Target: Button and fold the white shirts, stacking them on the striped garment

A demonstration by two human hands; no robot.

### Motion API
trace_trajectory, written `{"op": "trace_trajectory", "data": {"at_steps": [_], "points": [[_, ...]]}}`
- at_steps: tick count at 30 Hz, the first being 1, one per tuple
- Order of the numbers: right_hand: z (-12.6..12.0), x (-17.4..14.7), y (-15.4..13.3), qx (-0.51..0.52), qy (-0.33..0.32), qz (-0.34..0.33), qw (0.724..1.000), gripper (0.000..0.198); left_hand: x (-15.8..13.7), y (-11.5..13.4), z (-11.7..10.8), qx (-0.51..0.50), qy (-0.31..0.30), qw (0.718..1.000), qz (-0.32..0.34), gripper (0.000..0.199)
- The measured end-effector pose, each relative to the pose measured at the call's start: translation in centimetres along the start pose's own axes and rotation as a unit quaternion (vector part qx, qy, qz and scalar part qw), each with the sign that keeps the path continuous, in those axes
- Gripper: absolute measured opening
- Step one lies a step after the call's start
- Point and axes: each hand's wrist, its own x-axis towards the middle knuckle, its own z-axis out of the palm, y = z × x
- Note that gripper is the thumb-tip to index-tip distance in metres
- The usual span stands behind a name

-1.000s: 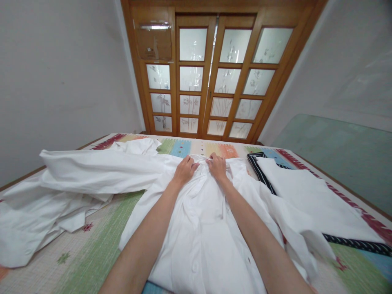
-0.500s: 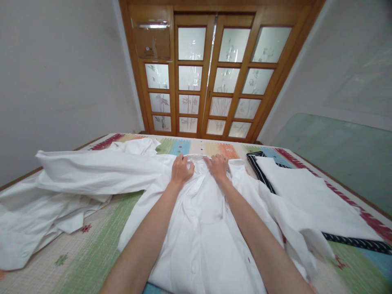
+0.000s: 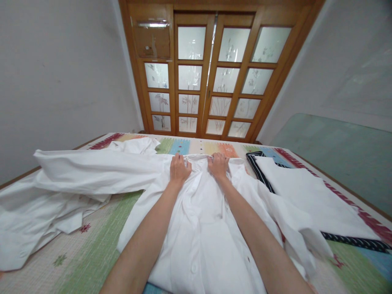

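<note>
A white button-front shirt (image 3: 211, 241) lies spread before me, its collar end away from me and one sleeve stretched out to the left. My left hand (image 3: 180, 168) is closed on the left side of the collar area, fingers curled over the cloth. On the right side of the same edge, my right hand (image 3: 218, 165) grips the fabric, its fingers bent over the far side. Between the hands the neckline is slightly gathered. The shirt's right sleeve lies crumpled beside my right forearm. My fingertips are partly hidden in the cloth.
More white clothing (image 3: 39, 212) lies loosely at the left, partly under the sleeve. At the right, a folded white garment (image 3: 309, 196) rests on a black patterned cloth (image 3: 260, 169). A striped, patterned cover (image 3: 101, 241) lies beneath everything. Wooden glass-paned doors (image 3: 208, 77) stand beyond.
Both hands have shifted very slightly; the left moved a little left and up, and the gap between them is a bit wider. The shirt stays in place.
</note>
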Motion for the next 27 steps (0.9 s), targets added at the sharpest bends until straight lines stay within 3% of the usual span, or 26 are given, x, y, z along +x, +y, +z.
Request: {"op": "trace_trajectory", "data": {"at_steps": [8, 13, 27], "points": [[0.24, 0.06, -0.04, -0.008, 0.001, -0.036, 0.999, 0.026, 0.03, -0.38, 0.30, 0.015, 0.034, 0.999, -0.008, 0.010], [0.32, 0.04, 0.09, -0.013, -0.016, -0.039, 0.999, 0.017, 0.07, -0.34, 0.39, 0.020, 0.029, 0.999, -0.007, 0.009], [0.07, 0.01, 0.14, -0.013, -0.036, -0.030, 0.999, 0.021, 0.07, -0.37, 0.31, 0.006, 0.021, 1.000, -0.018, 0.011]]}}
